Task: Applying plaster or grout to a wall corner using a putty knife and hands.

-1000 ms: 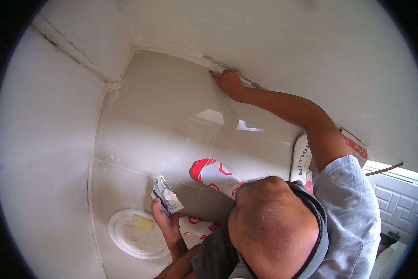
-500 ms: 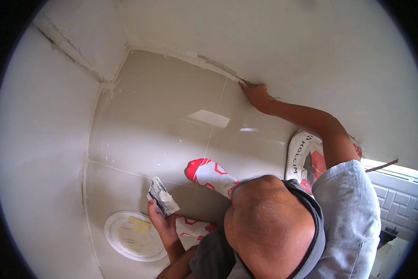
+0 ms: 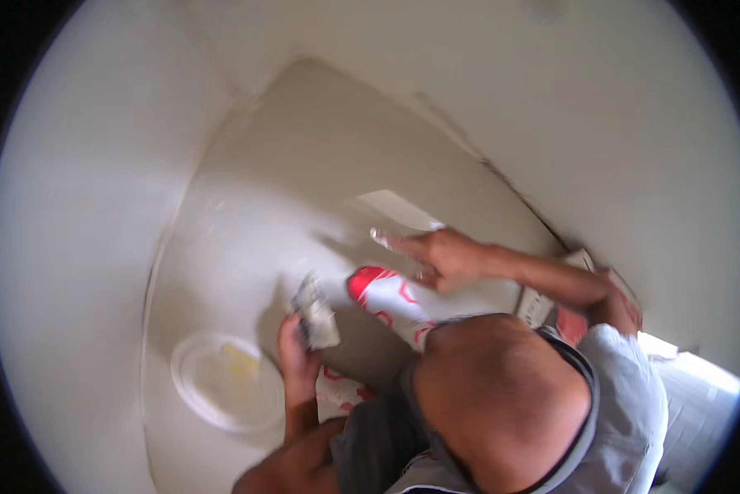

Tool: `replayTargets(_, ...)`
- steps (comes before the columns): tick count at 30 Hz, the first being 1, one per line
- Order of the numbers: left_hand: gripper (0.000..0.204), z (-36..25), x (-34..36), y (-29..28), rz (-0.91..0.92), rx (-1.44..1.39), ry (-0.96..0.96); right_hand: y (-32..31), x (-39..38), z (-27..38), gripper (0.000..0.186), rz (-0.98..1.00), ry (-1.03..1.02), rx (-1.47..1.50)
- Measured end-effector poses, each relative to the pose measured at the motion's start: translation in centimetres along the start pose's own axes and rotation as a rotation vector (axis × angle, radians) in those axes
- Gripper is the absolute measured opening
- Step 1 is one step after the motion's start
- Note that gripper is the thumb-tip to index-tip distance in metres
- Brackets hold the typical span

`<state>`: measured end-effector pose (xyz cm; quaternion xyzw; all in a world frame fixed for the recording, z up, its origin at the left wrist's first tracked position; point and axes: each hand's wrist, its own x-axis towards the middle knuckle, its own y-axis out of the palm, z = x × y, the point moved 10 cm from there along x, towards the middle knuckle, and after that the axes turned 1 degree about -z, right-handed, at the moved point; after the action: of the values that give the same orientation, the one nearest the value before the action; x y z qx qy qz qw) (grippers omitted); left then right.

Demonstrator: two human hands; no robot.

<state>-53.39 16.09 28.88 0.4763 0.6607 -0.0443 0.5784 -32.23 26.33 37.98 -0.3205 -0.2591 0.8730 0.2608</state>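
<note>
In my left hand is a small flat plate smeared with white putty-like paste. My fingers are closed on its lower end; its handle, if any, is hidden. My right hand hovers over the tiled floor, holding nothing I can see. Its index finger stretches out toward the plate, with white paste on the tip, and the other fingers are loosely bent. Beside my left hand, a round white lid or shallow dish carries a yellow flat piece. The picture is blurred by motion.
My sock-covered foot, red and white, is between my hands. White walls meet the floor on both sides, with a dark gap along the right wall's foot. A printed bag leans at the right, partly behind my arm.
My right hand has left the gap at the foot of the right wall and come back toward the plate. The plate and left hand have shifted slightly up and right; the view has turned.
</note>
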Motion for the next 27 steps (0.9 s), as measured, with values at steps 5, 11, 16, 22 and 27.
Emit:
replayTargets(5,0.028,-1.6,-0.5,2.8,0.149,-0.167,0.026,4.1,4.5,10.1,0.07,0.166,-0.307,0.071)
replayTargets(11,0.027,-8.7,-5.5,-10.5,0.045,-0.54,0.475,5.8,12.1,16.7,0.055,0.153,-0.445,-0.282)
replayTargets(16,0.032,-11.8,-16.6,-22.9,-0.589,-0.484,0.761,13.7,17.5,23.0,0.065,0.026,-0.587,-0.096)
replayTargets(22,0.027,-6.9,-22.8,-29.6,-0.737,-0.657,0.933,19.1,21.2,25.7,0.073,0.097,-0.573,-0.282)
replayTargets(27,0.025,-1.4,-23.6,-34.4,-0.836,-0.869,0.889,20.6,21.6,26.8,0.072,0.202,-0.442,-0.369)
